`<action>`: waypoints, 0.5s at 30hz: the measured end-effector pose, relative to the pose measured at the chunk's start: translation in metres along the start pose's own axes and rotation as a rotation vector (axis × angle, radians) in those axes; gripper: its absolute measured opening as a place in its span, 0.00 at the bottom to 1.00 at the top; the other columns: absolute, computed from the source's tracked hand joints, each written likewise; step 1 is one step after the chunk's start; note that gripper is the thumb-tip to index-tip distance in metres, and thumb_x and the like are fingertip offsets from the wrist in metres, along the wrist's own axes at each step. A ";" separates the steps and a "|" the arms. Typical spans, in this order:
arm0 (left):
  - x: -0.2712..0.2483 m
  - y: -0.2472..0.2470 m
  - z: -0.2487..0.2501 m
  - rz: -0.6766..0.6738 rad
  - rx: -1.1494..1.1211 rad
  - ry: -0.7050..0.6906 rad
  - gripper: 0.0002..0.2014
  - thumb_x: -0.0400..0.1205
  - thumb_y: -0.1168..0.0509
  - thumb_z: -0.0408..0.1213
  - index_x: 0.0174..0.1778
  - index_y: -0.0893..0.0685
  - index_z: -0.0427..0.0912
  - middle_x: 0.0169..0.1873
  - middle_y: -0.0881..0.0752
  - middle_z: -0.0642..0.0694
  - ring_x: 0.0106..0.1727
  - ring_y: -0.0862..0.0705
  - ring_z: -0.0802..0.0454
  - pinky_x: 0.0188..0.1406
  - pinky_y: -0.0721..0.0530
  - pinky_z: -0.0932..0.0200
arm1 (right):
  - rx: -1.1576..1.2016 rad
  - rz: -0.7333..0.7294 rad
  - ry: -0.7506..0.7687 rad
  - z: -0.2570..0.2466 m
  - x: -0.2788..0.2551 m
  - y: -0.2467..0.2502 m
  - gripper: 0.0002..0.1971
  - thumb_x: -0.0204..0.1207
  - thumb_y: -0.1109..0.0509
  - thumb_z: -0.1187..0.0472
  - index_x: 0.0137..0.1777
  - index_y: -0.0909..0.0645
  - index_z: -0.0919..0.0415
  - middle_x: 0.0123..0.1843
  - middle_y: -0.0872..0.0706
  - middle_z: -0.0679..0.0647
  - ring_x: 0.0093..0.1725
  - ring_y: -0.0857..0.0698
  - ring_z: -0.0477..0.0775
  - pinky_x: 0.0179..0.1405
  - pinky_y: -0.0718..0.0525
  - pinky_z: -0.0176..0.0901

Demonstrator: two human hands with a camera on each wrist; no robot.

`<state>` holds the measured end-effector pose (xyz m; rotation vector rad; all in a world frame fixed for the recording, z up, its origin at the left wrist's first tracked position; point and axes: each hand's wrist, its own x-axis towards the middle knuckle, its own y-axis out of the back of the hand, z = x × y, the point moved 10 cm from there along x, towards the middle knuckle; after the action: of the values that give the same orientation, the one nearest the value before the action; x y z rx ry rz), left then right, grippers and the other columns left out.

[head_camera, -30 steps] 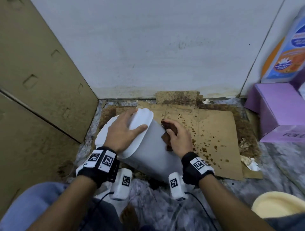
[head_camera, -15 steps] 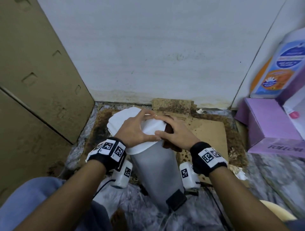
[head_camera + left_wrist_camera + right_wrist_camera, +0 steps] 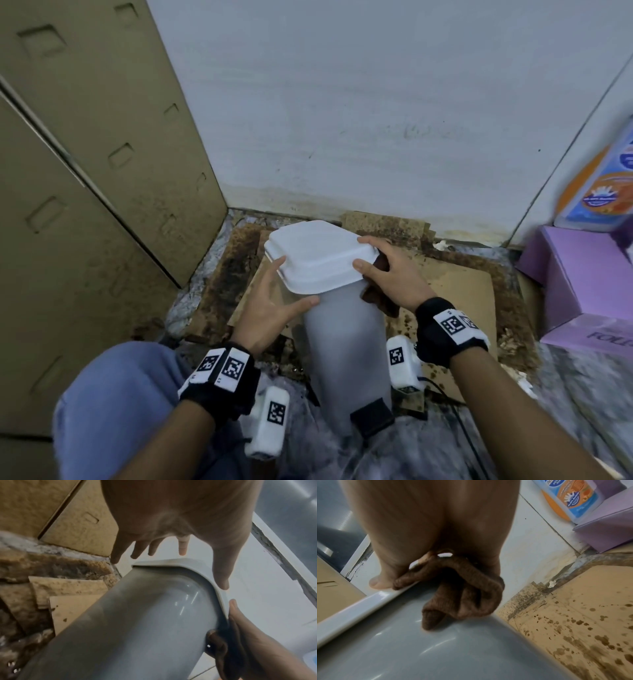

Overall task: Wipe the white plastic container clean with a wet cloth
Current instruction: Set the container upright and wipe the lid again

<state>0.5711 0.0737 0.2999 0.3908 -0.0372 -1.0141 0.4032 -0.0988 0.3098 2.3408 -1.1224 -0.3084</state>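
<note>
The white plastic container point(image 3: 346, 346) stands tilted toward me on the floor, its white lid point(image 3: 315, 260) on top. My left hand point(image 3: 284, 286) lies against its left side just under the lid, fingers straight and spread point(image 3: 154, 547). My right hand point(image 3: 383, 270) grips a crumpled brown cloth point(image 3: 380, 303) and presses it to the container's right side under the lid rim, thumb on the rim. In the right wrist view the cloth point(image 3: 462, 595) sits bunched on the glossy grey-white wall point(image 3: 419, 649), which shows wet streaks. The left wrist view shows the container point(image 3: 145, 615) and the cloth point(image 3: 216, 643).
Stained brown cardboard point(image 3: 462, 291) covers the floor under and right of the container. A purple box point(image 3: 589, 284) with a blue and orange bottle point(image 3: 599, 192) on it stands at the right. Cardboard panels point(image 3: 85, 171) rise on the left, and a white wall point(image 3: 342, 120) stands behind. My blue-clad knee point(image 3: 113, 394) is at lower left.
The container went from leaning left to standing nearly upright. My left hand slid off the lid top to the side below it. My right hand carried the cloth up to the lid rim.
</note>
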 end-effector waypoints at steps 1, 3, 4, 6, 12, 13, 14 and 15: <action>-0.002 -0.007 0.000 -0.023 -0.073 0.025 0.45 0.70 0.18 0.44 0.82 0.33 0.58 0.76 0.30 0.58 0.78 0.32 0.57 0.62 0.24 0.68 | -0.001 0.004 0.012 -0.003 -0.003 0.000 0.20 0.75 0.29 0.43 0.67 0.25 0.39 0.64 0.19 0.51 0.63 0.22 0.51 0.58 0.27 0.41; -0.003 -0.017 0.001 -0.038 -0.198 0.057 0.45 0.72 0.19 0.39 0.83 0.34 0.58 0.76 0.30 0.56 0.75 0.28 0.57 0.53 0.18 0.71 | 0.001 -0.001 0.025 -0.006 -0.008 -0.001 0.20 0.75 0.28 0.44 0.67 0.24 0.39 0.66 0.21 0.49 0.64 0.24 0.49 0.60 0.27 0.42; -0.002 -0.019 0.002 -0.022 -0.236 0.070 0.45 0.71 0.19 0.40 0.82 0.33 0.59 0.76 0.29 0.55 0.75 0.26 0.55 0.57 0.15 0.64 | 0.017 0.000 0.022 -0.006 -0.009 -0.001 0.21 0.74 0.28 0.45 0.67 0.24 0.39 0.66 0.21 0.48 0.64 0.24 0.48 0.61 0.28 0.41; 0.000 -0.020 0.002 0.007 -0.286 0.099 0.42 0.70 0.18 0.40 0.79 0.29 0.61 0.75 0.26 0.53 0.71 0.21 0.51 0.63 0.14 0.48 | 0.045 -0.001 0.009 -0.005 -0.011 0.000 0.21 0.73 0.26 0.46 0.66 0.23 0.41 0.66 0.22 0.46 0.65 0.25 0.46 0.64 0.27 0.42; 0.005 -0.014 0.011 -0.005 -0.265 0.100 0.36 0.70 0.18 0.35 0.74 0.23 0.54 0.70 0.22 0.49 0.61 0.17 0.55 0.48 0.12 0.57 | 0.093 -0.055 -0.030 -0.002 -0.008 -0.002 0.24 0.69 0.22 0.45 0.65 0.22 0.40 0.67 0.21 0.41 0.66 0.22 0.49 0.70 0.24 0.53; 0.005 -0.013 0.012 -0.009 -0.262 0.103 0.35 0.71 0.18 0.34 0.74 0.23 0.53 0.70 0.22 0.48 0.58 0.17 0.57 0.44 0.12 0.60 | 0.100 -0.063 -0.033 -0.003 -0.008 -0.003 0.24 0.69 0.22 0.45 0.66 0.22 0.41 0.67 0.21 0.42 0.66 0.22 0.49 0.69 0.23 0.54; 0.006 -0.013 0.013 -0.012 -0.263 0.106 0.35 0.71 0.18 0.34 0.74 0.23 0.52 0.69 0.21 0.48 0.57 0.17 0.59 0.42 0.12 0.62 | 0.109 -0.067 -0.034 -0.003 -0.007 -0.003 0.25 0.69 0.22 0.45 0.66 0.22 0.41 0.67 0.20 0.44 0.65 0.21 0.50 0.69 0.22 0.55; 0.006 -0.013 0.013 -0.014 -0.267 0.114 0.35 0.71 0.18 0.34 0.74 0.23 0.52 0.69 0.21 0.47 0.56 0.17 0.59 0.40 0.12 0.62 | 0.115 -0.074 -0.037 -0.003 -0.006 -0.004 0.26 0.68 0.22 0.45 0.67 0.22 0.41 0.67 0.20 0.44 0.66 0.21 0.50 0.69 0.22 0.56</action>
<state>0.5606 0.0589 0.3070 0.2041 0.2023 -0.9935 0.4027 -0.0908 0.3098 2.4914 -1.0992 -0.3221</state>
